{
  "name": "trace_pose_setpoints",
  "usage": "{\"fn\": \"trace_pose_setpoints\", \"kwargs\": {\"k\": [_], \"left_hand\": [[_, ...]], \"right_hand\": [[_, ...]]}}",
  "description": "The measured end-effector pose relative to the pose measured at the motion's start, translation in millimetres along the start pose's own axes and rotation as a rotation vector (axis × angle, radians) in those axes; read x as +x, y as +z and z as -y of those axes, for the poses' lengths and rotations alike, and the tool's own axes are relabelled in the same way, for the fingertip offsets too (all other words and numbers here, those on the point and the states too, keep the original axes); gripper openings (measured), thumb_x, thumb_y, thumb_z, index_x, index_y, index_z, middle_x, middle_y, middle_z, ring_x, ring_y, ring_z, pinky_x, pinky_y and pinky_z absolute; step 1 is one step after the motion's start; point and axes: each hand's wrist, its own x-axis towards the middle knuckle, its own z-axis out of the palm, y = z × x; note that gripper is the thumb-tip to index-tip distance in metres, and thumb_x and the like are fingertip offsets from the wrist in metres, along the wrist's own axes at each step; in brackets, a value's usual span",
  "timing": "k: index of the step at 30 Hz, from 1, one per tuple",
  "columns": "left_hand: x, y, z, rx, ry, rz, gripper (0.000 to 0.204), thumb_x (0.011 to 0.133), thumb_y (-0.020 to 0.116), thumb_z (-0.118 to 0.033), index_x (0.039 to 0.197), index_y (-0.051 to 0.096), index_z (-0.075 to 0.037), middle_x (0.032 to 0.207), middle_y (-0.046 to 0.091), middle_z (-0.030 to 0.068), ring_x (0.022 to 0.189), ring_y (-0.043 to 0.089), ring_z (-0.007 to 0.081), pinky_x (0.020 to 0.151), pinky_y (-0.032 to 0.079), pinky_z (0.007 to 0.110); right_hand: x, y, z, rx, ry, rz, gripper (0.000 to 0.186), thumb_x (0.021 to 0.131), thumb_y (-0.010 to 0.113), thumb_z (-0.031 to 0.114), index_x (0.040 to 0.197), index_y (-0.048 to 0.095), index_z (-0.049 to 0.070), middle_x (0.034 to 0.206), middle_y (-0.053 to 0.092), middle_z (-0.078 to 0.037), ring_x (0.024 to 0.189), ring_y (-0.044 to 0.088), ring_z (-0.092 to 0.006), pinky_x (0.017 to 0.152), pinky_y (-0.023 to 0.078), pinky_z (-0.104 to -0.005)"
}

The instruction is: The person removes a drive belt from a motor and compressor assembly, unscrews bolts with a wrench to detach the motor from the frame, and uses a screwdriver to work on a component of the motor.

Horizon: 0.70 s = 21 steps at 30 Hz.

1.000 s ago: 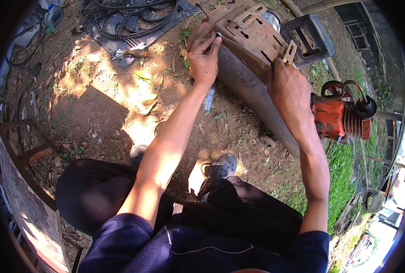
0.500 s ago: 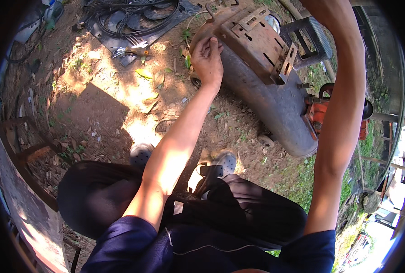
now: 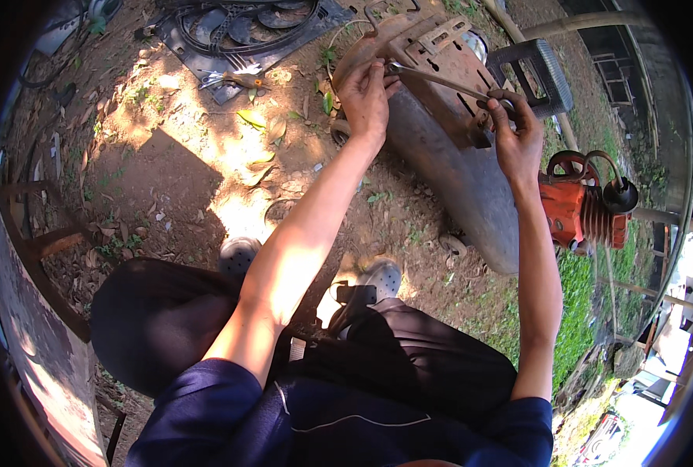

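A long metal wrench [image 3: 440,80] lies slantwise over the rusty mounting bracket [image 3: 463,70] on top of a grey-brown compressor tank [image 3: 471,206]. My right hand [image 3: 518,140] is closed around its right end, thumb and fingers pinching the shaft. The wrench's other end meets the bracket's left edge, right beside the fingertips of my left hand [image 3: 364,101]. My left fingers are bent and pressed together there; what they grip, if anything, is hidden. I cannot tell whether the wrench sits on a bolt.
An orange-red compressor pump [image 3: 568,210] with a black round part is at the tank's right end. Beyond the bracket is a black ribbed frame [image 3: 529,78]. A black fan assembly [image 3: 241,27] lies at far left, with a screwdriver [image 3: 245,79] and other tools on its corner.
My right hand has come down from the top right edge to the bracket, bringing the wrench into view. My left hand has stayed at the bracket's left edge.
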Motion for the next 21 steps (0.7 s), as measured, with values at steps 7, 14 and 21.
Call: {"fn": "trace_pose_setpoints", "kwargs": {"k": [7,14,21], "left_hand": [[1.9,-2.4,3.0,0.032,0.054,0.028,0.029,0.089,0.068,-0.006,0.114,0.063,0.007,0.112,0.064,0.0147,0.092,0.066,0.0197,0.084,0.060,0.031],[3.9,-6.5,6.2,0.422,0.274,0.071,0.039,0.084,0.075,-0.012,0.117,0.064,0.006,0.117,0.066,0.0164,0.103,0.063,0.0167,0.093,0.051,0.027],[4.6,-5.1,-10.0,0.708,0.286,0.046,0.037,0.082,0.079,-0.020,0.112,0.069,0.001,0.111,0.070,0.0134,0.100,0.064,0.0151,0.092,0.046,0.026]], "right_hand": [[-18.6,22.0,-24.7,0.035,0.010,-0.099,0.023,0.091,0.068,0.021,0.108,0.068,0.005,0.095,0.071,-0.009,0.088,0.065,-0.0140,0.080,0.048,-0.0282],[-16.4,19.1,-31.6,-0.097,-0.189,-0.162,0.018,0.089,0.068,0.018,0.099,0.071,0.003,0.096,0.069,-0.012,0.089,0.066,-0.0213,0.076,0.050,-0.0314],[-9.4,6.6,-15.2,-0.195,-0.078,-0.010,0.022,0.087,0.069,0.022,0.099,0.072,0.004,0.090,0.067,-0.013,0.084,0.065,-0.0224,0.075,0.049,-0.0326]]}}
